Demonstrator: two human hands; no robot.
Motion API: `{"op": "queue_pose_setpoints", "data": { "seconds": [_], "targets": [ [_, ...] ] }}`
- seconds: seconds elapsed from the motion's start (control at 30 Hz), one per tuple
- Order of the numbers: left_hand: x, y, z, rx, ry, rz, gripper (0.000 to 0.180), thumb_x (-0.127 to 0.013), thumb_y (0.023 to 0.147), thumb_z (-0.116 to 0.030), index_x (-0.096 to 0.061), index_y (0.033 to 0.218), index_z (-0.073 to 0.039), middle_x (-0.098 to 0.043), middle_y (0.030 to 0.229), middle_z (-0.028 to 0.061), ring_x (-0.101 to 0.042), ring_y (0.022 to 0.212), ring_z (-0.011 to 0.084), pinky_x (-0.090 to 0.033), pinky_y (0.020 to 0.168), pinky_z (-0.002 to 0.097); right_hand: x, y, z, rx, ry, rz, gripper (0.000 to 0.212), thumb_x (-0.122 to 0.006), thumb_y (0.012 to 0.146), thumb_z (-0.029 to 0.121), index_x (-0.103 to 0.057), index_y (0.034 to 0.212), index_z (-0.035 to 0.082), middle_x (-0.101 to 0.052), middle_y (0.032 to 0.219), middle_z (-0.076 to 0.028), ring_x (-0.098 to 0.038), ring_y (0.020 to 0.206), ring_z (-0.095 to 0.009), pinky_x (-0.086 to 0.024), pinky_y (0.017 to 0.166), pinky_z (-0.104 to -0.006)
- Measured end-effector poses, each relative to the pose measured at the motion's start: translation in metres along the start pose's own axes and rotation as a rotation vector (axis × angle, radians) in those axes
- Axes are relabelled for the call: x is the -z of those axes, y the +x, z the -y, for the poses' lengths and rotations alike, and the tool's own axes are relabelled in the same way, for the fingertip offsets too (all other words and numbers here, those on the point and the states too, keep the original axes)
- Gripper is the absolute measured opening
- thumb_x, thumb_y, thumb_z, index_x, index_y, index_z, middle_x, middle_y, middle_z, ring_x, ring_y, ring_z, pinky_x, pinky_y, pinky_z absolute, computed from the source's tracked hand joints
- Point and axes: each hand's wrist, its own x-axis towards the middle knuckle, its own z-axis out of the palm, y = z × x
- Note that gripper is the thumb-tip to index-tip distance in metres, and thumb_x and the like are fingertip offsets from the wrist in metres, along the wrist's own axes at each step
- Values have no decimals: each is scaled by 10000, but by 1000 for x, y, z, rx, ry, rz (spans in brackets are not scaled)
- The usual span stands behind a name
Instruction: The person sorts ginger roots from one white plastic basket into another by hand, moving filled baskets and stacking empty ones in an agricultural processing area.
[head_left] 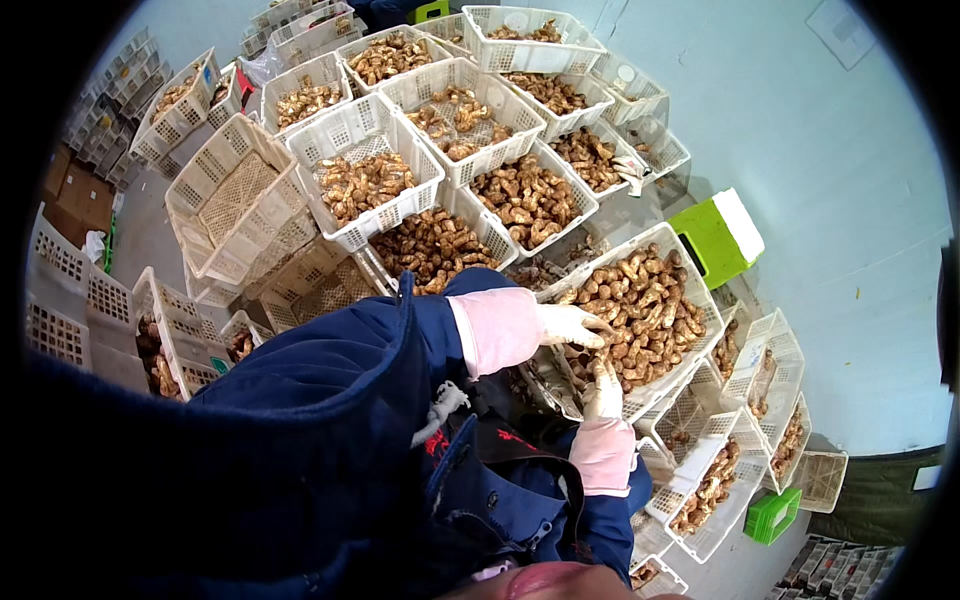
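Note:
Both my hands wear pale whitish gloves with pink cuffs. They are at the near left side of a white plastic crate [688, 362] heaped with brown, thick-stemmed mushrooms [640, 310]. My left hand [572, 325] reaches in over the crate's near side, fingers stretched out against the mushrooms, with nothing plainly held. Just below it, my right hand [605, 390] points its fingers up at the same heap, fingertips touching or close to the mushrooms. Its fingers look extended, and I see no mushroom gripped in it.
Stacked white crates of mushrooms [527, 200] stand ahead and left. An unfilled crate [240, 195] tilts at the left. A green and white stool [718, 238] stands near the pale wall [800, 180]. More crates [710, 490] and green baskets [772, 515] are at the right.

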Motion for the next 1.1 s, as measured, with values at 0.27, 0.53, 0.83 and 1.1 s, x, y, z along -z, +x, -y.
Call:
{"op": "queue_pose_setpoints", "data": {
  "seconds": [0.27,0.53,0.83,1.1],
  "targets": [
    [2,12,17,-37,-41,17,552,-627,916,-415,-517,1380,-137,-545,1378,82,-455,1285,202,-313,1094,324,5,4,-4,-67,-33,-9,488,-610,946,226,-437,1389,116,-603,1095,-62,-626,851,-226,-516,701,-385],
    [5,8,17,-43,-18,15,524,-618,929,-370,-515,1380,-124,-544,1376,84,-458,1279,205,-321,1093,334,-7,1,-2,-81,-43,-2,477,-636,930,235,-457,1366,160,-619,968,-50,-596,771,-200,-500,654,-341],
    [4,5,16,-7,-59,-2,582,-606,904,-485,-528,1367,-141,-555,1373,82,-481,1269,230,-323,1084,346,-12,-1,-1,-69,-61,71,413,-651,913,140,-464,1281,128,-597,936,-49,-580,708,-155,-486,615,-276],
    [0,-2,-1,40,-180,20,553,-609,916,-427,-519,1376,-132,-547,1376,88,-479,1262,222,-339,1077,349,-7,3,-5,-16,-42,118,387,-640,918,116,-477,1269,125,-607,968,-70,-625,750,-170,-502,627,-280]
  ]
}}
